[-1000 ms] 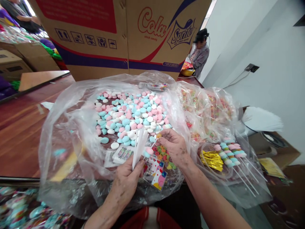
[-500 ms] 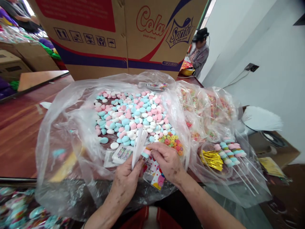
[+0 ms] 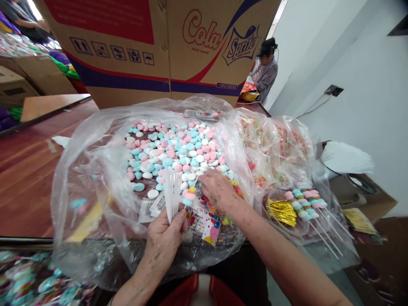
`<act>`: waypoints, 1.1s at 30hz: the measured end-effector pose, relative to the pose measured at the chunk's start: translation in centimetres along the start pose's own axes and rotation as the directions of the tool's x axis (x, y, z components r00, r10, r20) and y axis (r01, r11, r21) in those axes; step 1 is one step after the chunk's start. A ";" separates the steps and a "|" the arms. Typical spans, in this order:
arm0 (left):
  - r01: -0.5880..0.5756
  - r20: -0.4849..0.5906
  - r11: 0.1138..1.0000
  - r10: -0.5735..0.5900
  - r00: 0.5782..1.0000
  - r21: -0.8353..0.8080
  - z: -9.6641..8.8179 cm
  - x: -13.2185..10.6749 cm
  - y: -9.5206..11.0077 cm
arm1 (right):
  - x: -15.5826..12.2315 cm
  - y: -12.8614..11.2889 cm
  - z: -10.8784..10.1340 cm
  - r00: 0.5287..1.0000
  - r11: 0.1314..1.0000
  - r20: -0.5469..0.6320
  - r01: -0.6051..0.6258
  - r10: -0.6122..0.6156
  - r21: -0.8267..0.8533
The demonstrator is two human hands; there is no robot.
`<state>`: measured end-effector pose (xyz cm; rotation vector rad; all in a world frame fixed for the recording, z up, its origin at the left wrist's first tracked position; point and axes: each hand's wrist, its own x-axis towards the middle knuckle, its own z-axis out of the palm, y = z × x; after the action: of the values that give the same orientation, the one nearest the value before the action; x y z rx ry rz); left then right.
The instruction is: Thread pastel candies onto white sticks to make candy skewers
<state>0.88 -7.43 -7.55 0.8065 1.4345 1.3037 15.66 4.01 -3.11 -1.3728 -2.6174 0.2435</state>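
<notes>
My left hand (image 3: 167, 231) is wrapped round a fanned bundle of white sticks (image 3: 172, 193). Beside the bundle it also grips one stick threaded with a few candies (image 3: 188, 196), pink, blue and yellow-orange. My right hand (image 3: 218, 191) is just right of that stick's upper end, with fingers curled over the ring candies (image 3: 236, 187); whatever the fingertips hold is hidden. Beyond both hands spread pink, blue and white button-shaped candies (image 3: 178, 148). Printed cards (image 3: 210, 229) lie under the right wrist, and more small printed packets (image 3: 156, 206) lie behind the left hand.
Clear plastic sheeting (image 3: 105, 170) covers the table. A large cardboard box (image 3: 127, 80) stands behind. To the right are bags of ring candies (image 3: 270, 136), gold twist ties (image 3: 282, 212) and finished candy skewers (image 3: 306, 202). A person (image 3: 266, 70) works beyond.
My right hand has moved up and away from the left, over the ring candies. The stick bundle has shifted left, and the candies on the single stick now show clearly.
</notes>
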 end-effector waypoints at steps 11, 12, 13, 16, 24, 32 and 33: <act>-0.030 0.015 0.998 0.029 0.999 0.048 -0.2 0.0 -0.2 | -0.4 2.6 -1.0 0.996 0.979 -0.074 -0.026 0.042 0.204; -0.026 0.021 0.999 0.025 0.999 0.048 -0.3 0.0 -0.3 | -0.6 2.6 -1.0 0.997 0.977 -0.068 -0.009 0.024 0.213; -0.023 0.024 0.999 0.022 0.999 0.046 -0.3 0.1 -0.4 | -0.9 2.5 -1.0 0.999 0.980 -0.050 0.008 0.002 0.197; -0.016 0.031 0.999 0.015 0.999 0.049 -0.4 0.1 -0.5 | -1.6 1.6 -0.9 0.997 0.996 -0.003 0.083 -0.083 0.039; -0.028 0.030 0.997 0.026 0.999 0.079 -0.4 0.1 -0.5 | -1.5 1.2 -1.8 0.967 0.940 0.171 0.229 -0.189 -0.254; -0.032 0.040 0.992 0.027 0.999 0.119 -0.5 0.3 -0.7 | -1.3 -0.6 -2.1 0.980 0.966 0.190 0.102 -0.057 -0.236; -0.032 0.043 0.992 0.027 0.999 0.121 -0.5 0.3 -0.7 | -1.2 -1.1 -1.8 0.984 0.966 0.171 0.083 -0.041 -0.245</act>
<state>0.42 -7.47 -8.31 0.9335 1.4850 1.2235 15.93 2.51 -1.21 -1.3960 -2.9067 0.0154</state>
